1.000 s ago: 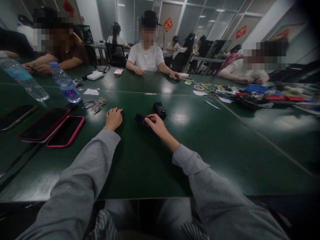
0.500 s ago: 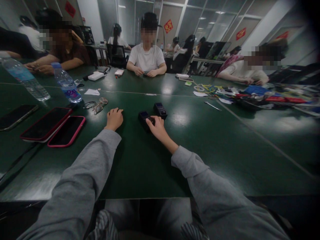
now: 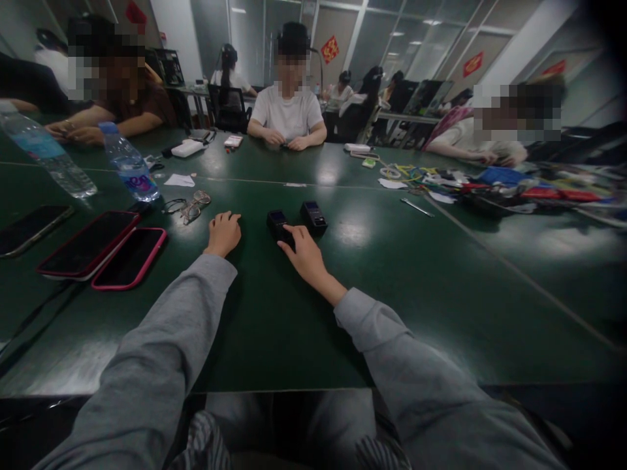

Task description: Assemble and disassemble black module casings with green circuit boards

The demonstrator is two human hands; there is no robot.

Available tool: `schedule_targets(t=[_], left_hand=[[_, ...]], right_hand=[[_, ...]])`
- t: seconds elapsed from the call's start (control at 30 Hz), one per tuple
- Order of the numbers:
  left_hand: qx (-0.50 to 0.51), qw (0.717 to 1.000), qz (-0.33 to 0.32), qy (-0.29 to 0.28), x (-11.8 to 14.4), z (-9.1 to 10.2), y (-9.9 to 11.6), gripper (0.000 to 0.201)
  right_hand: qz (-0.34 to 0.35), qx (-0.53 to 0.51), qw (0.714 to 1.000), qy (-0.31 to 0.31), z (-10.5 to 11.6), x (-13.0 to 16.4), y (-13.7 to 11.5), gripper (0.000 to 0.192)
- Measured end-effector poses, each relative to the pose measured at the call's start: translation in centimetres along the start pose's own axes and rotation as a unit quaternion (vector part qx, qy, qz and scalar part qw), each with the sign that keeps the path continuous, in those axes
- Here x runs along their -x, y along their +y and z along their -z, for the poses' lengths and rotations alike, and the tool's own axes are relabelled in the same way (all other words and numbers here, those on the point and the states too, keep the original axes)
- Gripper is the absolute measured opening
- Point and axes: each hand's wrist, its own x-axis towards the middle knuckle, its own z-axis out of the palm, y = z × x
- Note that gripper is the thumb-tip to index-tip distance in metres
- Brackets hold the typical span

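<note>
right hand [image 3: 304,253] touching black device [image 3: 277,225] (table)

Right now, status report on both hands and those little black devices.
Right hand fingers on near black device, flat on table. Left hand loosely curled, empty. Second black device close beside, apart.

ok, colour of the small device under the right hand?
Black small device, right hand touching it; head view, the only one.

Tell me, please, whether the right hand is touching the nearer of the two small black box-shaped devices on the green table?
Touching: in the head view the right hand has its fingertips laid on the near end of the nearer small black device.
</note>
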Motion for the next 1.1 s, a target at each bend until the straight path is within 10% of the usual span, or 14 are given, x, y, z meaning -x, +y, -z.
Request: schedule_targets(t=[0.2,0.63,0.8,1.1], left_hand=[[-0.007,1.000,0.008,-0.013,0.1,0.4,0.3,0.046],[0.032,0.999,-0.036,0.024,-0.1,0.9,0.8,0.045],[0.094,0.977,-0.152,0.120,1.0,3.0,4.7,0.043],[0.070,0.965,-0.240,0.075,1.8,2.9,6.8,0.035]], right_hand=[[0.023,-0.013,0.998,0.058,0.4,0.1,-0.4,0.025],[0.129,-0.078,0.986,-0.074,-0.3,0.1,0.1,0.041],[0.087,-0.059,0.994,-0.002,0.8,-0.3,-0.2,0.037],[-0.057,0.068,0.983,0.160,1.7,-2.0,5.6,0.031]])
